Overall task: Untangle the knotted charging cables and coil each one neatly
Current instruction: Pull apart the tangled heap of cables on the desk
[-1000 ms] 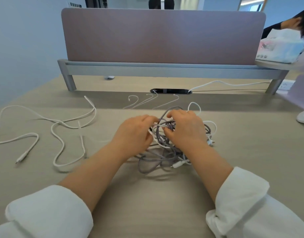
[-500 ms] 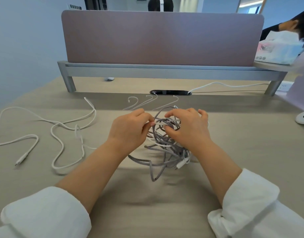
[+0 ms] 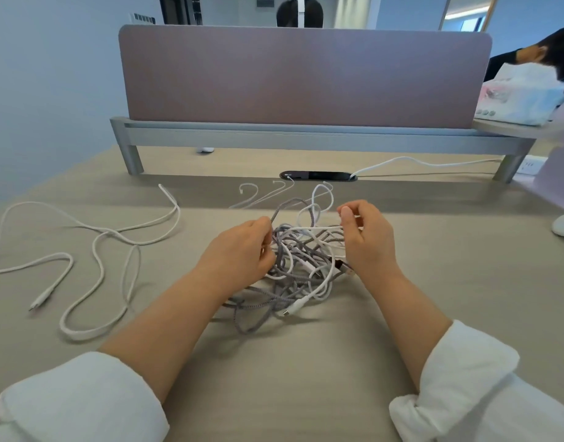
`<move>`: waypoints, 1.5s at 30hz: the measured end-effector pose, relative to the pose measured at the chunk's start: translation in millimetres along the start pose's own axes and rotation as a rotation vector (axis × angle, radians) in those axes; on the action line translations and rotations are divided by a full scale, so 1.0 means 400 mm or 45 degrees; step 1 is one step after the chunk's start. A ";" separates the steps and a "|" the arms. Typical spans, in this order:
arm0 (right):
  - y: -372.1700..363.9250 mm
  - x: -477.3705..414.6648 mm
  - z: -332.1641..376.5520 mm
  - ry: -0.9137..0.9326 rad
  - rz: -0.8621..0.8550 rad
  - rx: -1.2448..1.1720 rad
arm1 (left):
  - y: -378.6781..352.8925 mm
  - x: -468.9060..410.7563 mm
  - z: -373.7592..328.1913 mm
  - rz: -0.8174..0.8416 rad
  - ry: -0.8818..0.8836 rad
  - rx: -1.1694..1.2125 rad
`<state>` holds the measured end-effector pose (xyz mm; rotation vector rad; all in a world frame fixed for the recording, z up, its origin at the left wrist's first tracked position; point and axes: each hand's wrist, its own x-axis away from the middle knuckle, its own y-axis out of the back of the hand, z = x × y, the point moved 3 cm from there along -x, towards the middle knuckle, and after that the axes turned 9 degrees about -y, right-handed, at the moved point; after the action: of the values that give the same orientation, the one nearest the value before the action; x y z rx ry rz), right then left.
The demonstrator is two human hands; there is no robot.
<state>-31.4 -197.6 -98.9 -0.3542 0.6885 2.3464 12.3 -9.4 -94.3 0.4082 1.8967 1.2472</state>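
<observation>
Progress looks early. At centre frame the tangle [image 3: 301, 266] of grey braided and white charging cables sits on the counter [image 3: 306, 371] between the two hands. Its strands cross and loop over one another in a loose heap, and a white plug end [image 3: 288, 311] pokes out at its lower edge.

The left hand [image 3: 239, 253] pinches a grey strand at the heap's upper left. The right hand [image 3: 368, 244], thumb raised, has its fingers curled on a white strand at the upper right, seemingly to pull the knot open.

At the left of the frame one white cable [image 3: 99, 247] lies by itself, well apart from the heap. It is free of the knot but sprawled in wavy bends, not coiled. By my reading, one cable is separated, none is coiled, and the heap has yet to be teased out.
</observation>
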 end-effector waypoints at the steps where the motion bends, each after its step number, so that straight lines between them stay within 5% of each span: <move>1: -0.003 -0.001 -0.008 -0.060 0.025 0.004 | -0.001 -0.001 -0.006 -0.018 -0.014 0.005; 7: 0.006 0.014 0.005 -0.049 0.002 0.217 | -0.001 -0.002 0.009 -0.070 0.137 -0.083; 14: -0.017 0.006 -0.019 -0.363 0.449 0.422 | -0.015 -0.001 0.029 0.115 0.329 0.217; 19: -0.004 -0.010 -0.041 -0.437 0.258 -0.044 | -0.024 0.006 0.062 0.068 0.554 0.716; 27: -0.010 0.001 -0.023 -0.104 0.142 0.069 | -0.013 0.018 0.065 0.175 0.568 1.218; 31: -0.021 0.007 -0.006 -0.054 0.299 -0.061 | -0.008 0.011 0.060 0.263 0.546 1.211; 35: -0.035 0.016 0.000 -0.071 0.522 -0.190 | 0.004 -0.003 0.063 0.077 0.568 0.956; 41: -0.014 0.010 -0.002 -0.335 0.371 -0.656 | 0.017 -0.003 0.046 -0.064 0.465 0.959; 45: -0.026 0.018 0.010 -0.217 0.511 -0.371 | -0.003 0.002 0.049 -0.029 0.427 1.008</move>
<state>-30.0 -184.9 -102.4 -0.1452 0.3576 2.8290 27.1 2.4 -99.1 0.6014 2.6443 0.5133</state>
